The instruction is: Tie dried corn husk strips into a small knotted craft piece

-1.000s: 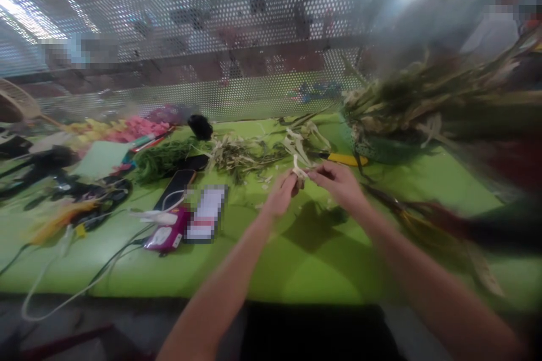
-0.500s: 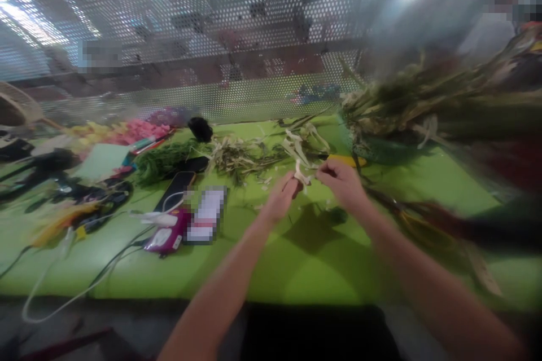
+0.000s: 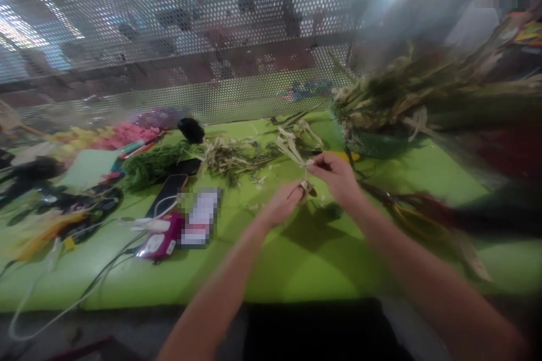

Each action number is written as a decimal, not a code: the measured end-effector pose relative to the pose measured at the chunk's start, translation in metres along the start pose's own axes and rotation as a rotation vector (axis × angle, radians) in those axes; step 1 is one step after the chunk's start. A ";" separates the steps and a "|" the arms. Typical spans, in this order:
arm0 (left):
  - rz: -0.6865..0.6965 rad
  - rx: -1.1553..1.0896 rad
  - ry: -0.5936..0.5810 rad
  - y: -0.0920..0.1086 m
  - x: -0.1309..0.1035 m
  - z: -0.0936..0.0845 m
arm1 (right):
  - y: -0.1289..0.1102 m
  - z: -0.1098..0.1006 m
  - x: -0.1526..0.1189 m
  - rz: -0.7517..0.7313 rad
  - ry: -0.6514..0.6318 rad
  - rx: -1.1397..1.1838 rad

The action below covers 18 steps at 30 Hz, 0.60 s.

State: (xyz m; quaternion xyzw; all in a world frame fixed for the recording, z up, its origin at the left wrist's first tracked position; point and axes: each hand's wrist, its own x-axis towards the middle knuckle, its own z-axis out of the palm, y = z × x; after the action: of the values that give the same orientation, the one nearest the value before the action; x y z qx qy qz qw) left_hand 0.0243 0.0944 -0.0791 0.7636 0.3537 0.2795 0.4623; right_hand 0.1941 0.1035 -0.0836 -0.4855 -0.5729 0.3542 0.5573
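Note:
Over the green table [image 3: 296,271], my left hand [image 3: 283,204] is closed on a short piece of pale dried plant strip [image 3: 305,185], whose end pokes out past the fingers. Just above and to the right, my right hand [image 3: 339,178] pinches at the upper end of a thin strand; a thumb and finger hide much of it. Pale dried leaf strips [image 3: 289,144] lie right behind both hands. A yellow-handled tool [image 3: 352,155] rests beyond the right hand, partly covered by it.
Dried stalks [image 3: 237,155] and green fibre [image 3: 148,163] are heaped behind. Left are two phones [image 3: 173,189], a magenta packet [image 3: 163,237] and cables [image 3: 101,271]. A green basket [image 3: 376,144] of dried leaves stands at right, near scissors [image 3: 406,214]. Perforated metal [image 3: 254,90] backs the table.
My left hand has dropped slightly with its strip, while my right hand has moved a little left and up, to the strand's top. The view has shifted slightly.

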 end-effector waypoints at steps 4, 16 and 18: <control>-0.039 -0.114 0.119 -0.008 0.001 0.001 | 0.000 -0.003 0.003 0.026 -0.019 0.046; -0.058 -0.375 0.460 -0.024 0.008 0.006 | 0.000 0.020 -0.012 0.130 -0.220 0.009; -0.060 -0.380 0.455 -0.023 0.008 0.006 | 0.002 0.021 -0.012 0.112 -0.215 -0.003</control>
State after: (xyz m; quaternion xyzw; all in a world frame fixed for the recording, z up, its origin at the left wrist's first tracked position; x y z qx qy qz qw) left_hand 0.0274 0.1054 -0.1019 0.5701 0.4120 0.4910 0.5139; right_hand 0.1724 0.0958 -0.0913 -0.4769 -0.6019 0.4341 0.4710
